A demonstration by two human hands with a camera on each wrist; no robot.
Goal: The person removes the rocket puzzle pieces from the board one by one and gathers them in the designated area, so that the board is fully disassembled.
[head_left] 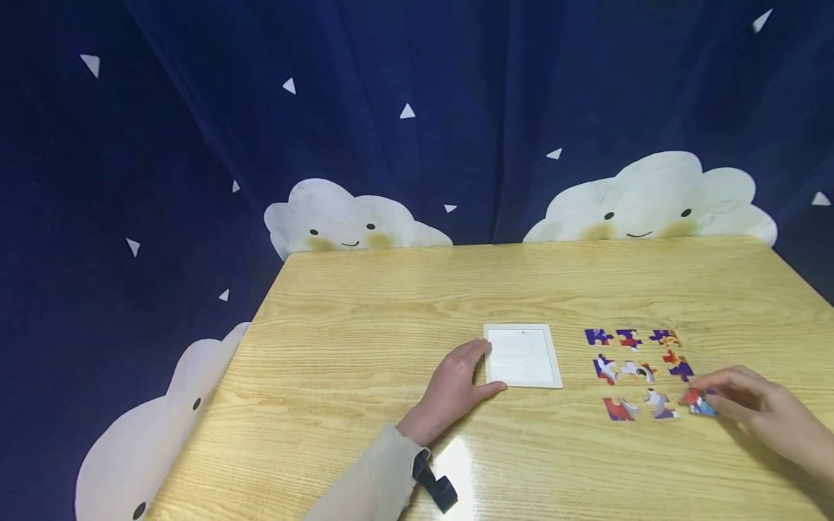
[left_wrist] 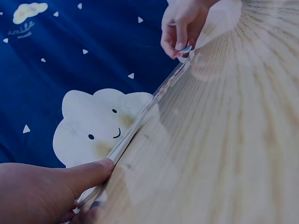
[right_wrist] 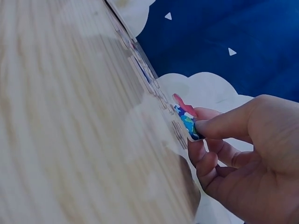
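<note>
My right hand [head_left: 759, 412] pinches a red and blue jigsaw puzzle piece [head_left: 700, 401] between thumb and fingers. In the right wrist view, that piece [right_wrist: 187, 117] is tilted up, its coloured face showing. The other jigsaw pieces [head_left: 620, 409] lie apart from one another in loose rows on the table, left of and beyond this hand. My left hand [head_left: 455, 387] holds a square white puzzle tray [head_left: 552, 354] by its left side, thumb at the near edge and fingers at the left edge. The tray lies flat, with no pieces in it.
A light wood-grain table [head_left: 365, 311] carries everything. Behind it and to the left hangs a dark blue curtain [head_left: 391, 58] with white triangles and smiling clouds. A black strap [head_left: 435, 481] sits at the left sleeve's cuff.
</note>
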